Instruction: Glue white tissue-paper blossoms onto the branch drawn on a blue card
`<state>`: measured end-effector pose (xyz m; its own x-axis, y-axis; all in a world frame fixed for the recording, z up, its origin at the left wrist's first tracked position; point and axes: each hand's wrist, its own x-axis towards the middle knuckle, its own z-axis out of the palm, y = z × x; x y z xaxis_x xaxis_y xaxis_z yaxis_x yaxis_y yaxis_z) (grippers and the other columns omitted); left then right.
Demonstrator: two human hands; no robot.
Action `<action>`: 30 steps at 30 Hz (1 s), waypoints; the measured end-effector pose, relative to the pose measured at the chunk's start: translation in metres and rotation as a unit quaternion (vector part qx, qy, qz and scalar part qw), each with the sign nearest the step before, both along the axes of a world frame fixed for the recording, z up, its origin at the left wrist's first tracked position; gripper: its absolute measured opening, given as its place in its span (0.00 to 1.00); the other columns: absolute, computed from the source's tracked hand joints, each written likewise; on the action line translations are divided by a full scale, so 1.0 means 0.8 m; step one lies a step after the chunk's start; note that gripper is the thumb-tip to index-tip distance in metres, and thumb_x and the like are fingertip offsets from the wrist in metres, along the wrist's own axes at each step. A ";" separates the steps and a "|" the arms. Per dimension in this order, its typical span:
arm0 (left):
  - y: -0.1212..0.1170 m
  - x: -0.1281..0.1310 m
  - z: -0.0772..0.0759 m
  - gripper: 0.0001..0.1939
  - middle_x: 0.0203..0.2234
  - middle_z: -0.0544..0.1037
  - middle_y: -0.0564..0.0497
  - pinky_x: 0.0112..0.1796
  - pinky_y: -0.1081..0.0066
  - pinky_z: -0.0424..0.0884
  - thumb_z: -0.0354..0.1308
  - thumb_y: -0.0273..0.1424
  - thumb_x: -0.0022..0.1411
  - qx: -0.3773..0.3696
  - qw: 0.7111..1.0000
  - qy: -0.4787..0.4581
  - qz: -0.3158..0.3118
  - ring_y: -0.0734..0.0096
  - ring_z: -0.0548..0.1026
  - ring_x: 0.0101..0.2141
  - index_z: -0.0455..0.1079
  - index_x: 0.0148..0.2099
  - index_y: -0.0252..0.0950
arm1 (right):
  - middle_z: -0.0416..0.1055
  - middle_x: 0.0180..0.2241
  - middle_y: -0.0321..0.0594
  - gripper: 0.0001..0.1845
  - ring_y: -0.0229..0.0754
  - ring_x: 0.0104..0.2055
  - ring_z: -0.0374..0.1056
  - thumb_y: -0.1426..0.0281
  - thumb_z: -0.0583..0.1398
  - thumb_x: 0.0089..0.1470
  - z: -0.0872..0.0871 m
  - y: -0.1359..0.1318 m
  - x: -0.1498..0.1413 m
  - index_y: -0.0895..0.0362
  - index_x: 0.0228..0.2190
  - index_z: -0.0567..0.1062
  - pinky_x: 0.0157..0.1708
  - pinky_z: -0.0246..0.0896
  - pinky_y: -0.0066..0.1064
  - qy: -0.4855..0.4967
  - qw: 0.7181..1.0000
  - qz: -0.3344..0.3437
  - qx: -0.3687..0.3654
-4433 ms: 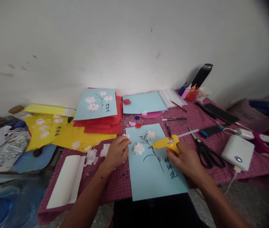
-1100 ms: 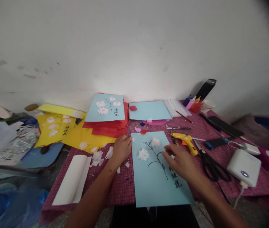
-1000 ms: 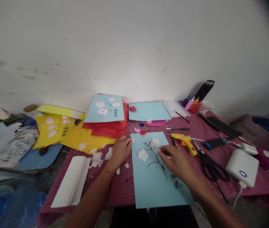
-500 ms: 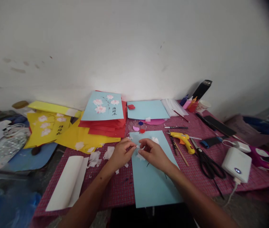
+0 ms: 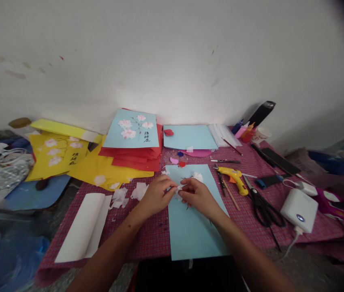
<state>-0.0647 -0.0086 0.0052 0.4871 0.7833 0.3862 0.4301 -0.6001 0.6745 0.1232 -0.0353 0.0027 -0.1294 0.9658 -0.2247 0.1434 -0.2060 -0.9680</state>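
The little white paper bit (image 5: 179,187) is between the two hands, over the upper part of the blue sheet (image 5: 198,235). The left hand (image 5: 160,194) pinches it, finger and thumb almost shut. The right hand (image 5: 196,196) has its fingers bent close, touching the bit's other side. The yellow glue gun (image 5: 234,177) lies right of the blue sheet.

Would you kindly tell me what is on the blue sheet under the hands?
A white flower and bits of dark line show near the right hand; white paper shows at the fingertips. Whatever that hand and the left hand cover on the blue sheet cannot be seen.
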 end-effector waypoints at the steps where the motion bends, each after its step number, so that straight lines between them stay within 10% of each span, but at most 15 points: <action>1: -0.001 0.000 0.000 0.09 0.32 0.74 0.49 0.40 0.67 0.68 0.52 0.28 0.67 0.005 1.000 0.004 -0.002 0.67 0.72 0.37 0.74 0.38 0.37 | 0.70 0.26 0.31 0.18 0.37 0.23 0.69 0.65 0.64 0.47 0.002 -0.001 -0.001 0.54 0.40 0.68 0.18 0.60 0.27 0.018 1.000 -0.001 -0.012; 17: -0.005 0.001 -0.004 0.07 0.35 0.75 0.49 0.42 0.66 0.67 0.54 0.26 0.66 0.052 0.997 0.048 -0.015 0.66 0.72 0.39 0.74 0.40 0.38 | 0.70 0.28 0.33 0.07 0.37 0.30 0.66 0.68 0.64 0.49 -0.007 -0.006 -0.002 0.55 0.33 0.74 0.32 0.63 0.30 -0.014 0.993 -0.012 0.116; 30: -0.011 0.004 0.002 0.14 0.40 0.77 0.47 0.47 0.63 0.69 0.61 0.31 0.60 -0.018 1.000 0.025 0.003 0.63 0.73 0.43 0.73 0.49 0.38 | 0.70 0.24 0.32 0.04 0.36 0.24 0.63 0.69 0.63 0.49 -0.009 -0.014 0.004 0.56 0.29 0.73 0.25 0.58 0.27 -0.019 0.995 -0.048 0.090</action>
